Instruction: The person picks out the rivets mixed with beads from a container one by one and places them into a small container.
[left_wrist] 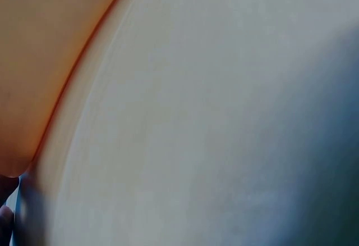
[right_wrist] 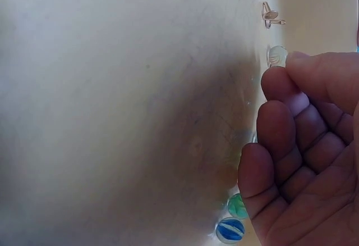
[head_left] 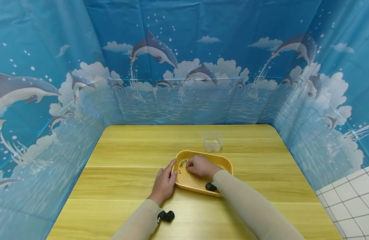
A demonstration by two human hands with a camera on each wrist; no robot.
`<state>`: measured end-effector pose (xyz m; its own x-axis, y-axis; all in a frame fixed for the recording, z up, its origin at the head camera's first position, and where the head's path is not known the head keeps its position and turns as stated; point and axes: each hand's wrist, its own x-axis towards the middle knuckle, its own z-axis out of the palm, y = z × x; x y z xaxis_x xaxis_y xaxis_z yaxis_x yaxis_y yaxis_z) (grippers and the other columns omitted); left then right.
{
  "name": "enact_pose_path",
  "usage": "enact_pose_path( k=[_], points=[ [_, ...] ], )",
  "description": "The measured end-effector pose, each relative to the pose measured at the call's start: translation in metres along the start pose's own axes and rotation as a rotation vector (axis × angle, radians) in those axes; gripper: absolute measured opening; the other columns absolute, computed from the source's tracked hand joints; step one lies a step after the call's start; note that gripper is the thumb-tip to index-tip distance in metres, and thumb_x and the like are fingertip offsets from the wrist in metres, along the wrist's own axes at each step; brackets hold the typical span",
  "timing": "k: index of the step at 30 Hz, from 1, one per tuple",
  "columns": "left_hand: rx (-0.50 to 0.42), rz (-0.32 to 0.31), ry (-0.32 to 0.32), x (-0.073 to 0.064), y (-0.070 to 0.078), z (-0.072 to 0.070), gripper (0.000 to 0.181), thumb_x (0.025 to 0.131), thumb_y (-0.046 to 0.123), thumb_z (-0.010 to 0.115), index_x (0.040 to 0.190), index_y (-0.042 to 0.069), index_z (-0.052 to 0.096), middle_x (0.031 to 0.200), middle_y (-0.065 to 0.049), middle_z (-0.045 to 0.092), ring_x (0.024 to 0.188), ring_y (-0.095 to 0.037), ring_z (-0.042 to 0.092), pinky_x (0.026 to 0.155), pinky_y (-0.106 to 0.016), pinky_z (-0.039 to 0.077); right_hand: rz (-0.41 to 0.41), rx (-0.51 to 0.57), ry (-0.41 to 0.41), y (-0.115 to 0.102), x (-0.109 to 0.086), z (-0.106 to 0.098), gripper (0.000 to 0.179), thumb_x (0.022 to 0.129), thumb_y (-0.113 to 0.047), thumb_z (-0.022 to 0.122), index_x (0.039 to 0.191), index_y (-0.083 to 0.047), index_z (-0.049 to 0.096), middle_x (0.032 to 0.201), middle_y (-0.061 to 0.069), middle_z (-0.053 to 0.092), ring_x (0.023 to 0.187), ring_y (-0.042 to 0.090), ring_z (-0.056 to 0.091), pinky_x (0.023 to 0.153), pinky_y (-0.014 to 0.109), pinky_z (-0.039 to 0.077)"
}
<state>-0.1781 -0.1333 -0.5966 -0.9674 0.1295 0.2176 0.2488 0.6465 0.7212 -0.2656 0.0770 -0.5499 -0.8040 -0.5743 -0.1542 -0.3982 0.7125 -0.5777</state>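
Note:
A yellow tray (head_left: 199, 188) sits on the table. My left hand (head_left: 164, 183) holds its left rim, thumb over the edge and fingers along the outside. Inside the tray, my right hand (head_left: 200, 166) has its fingers curled, thumb tip meeting the index finger; whether something is pinched there is hidden. By those fingertips in the right wrist view is a clear marble (right_wrist: 277, 56), with a small metal piece (right_wrist: 270, 16) beyond it. A green marble (right_wrist: 237, 205) and a blue-and-white marble (right_wrist: 230, 230) lie below the little finger. Only fingertips (left_wrist: 5, 212) show in the left wrist view.
Behind the tray stands a clear plastic container (head_left: 213, 141). The wooden table (head_left: 121, 160) is bordered at the back and sides by blue dolphin curtains (head_left: 184, 100). White tiles (head_left: 352, 196) show at the right.

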Motion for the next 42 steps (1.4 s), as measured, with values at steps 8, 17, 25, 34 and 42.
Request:
enact_pose_path(
  k=[8,17,25,34,42],
  points=[
    [0.002,0.025,0.018,0.0,0.0012,-0.0004,0.052,0.11,0.022,0.051,0.162,0.019,0.043,0.147,-0.011,0.066,0.136,-0.034,0.063,0.126,-0.067,0.027,-0.004,0.007,0.001,0.0011,-0.0004,0.0018,0.009,0.098,-0.019,0.074,0.09,-0.018,0.078,0.081,-0.011,0.07,0.074,0.007,0.058,0.073,0.026,0.051],
    [0.003,-0.001,0.001,-0.0004,0.0007,-0.0007,0.054,0.11,0.023,0.051,0.163,0.023,0.041,0.15,-0.01,0.063,0.138,-0.033,0.061,0.129,-0.064,0.025,-0.01,0.018,-0.003,0.0021,-0.0008,0.0025,0.01,0.098,-0.019,0.074,0.089,-0.019,0.077,0.081,-0.011,0.07,0.072,0.007,0.057,0.071,0.024,0.05],
    [-0.004,-0.033,-0.016,-0.0001,-0.0012,0.0011,0.054,0.11,0.025,0.051,0.163,0.026,0.041,0.151,-0.007,0.062,0.14,-0.029,0.06,0.132,-0.059,0.021,-0.02,0.012,0.006,0.0023,-0.002,0.0022,0.011,0.098,-0.019,0.074,0.087,-0.019,0.076,0.079,-0.011,0.068,0.071,0.007,0.056,0.069,0.024,0.048],
    [-0.013,-0.024,-0.011,-0.0003,-0.0002,0.0003,0.054,0.11,0.026,0.051,0.163,0.027,0.04,0.151,-0.007,0.063,0.14,-0.029,0.06,0.132,-0.06,0.021,-0.023,0.034,0.0,0.0024,-0.0024,0.0012,0.013,0.099,-0.018,0.073,0.086,-0.017,0.076,0.075,-0.012,0.066,0.067,0.005,0.054,0.066,0.022,0.046],
    [0.004,-0.027,-0.01,-0.0005,-0.0038,0.0032,0.054,0.111,0.029,0.049,0.164,0.029,0.039,0.151,-0.006,0.062,0.14,-0.029,0.06,0.132,-0.059,0.021,-0.023,0.028,0.007,0.0018,-0.0037,0.0013,0.014,0.099,-0.018,0.073,0.085,-0.019,0.075,0.075,-0.012,0.065,0.069,0.007,0.054,0.067,0.023,0.046]
  ],
)
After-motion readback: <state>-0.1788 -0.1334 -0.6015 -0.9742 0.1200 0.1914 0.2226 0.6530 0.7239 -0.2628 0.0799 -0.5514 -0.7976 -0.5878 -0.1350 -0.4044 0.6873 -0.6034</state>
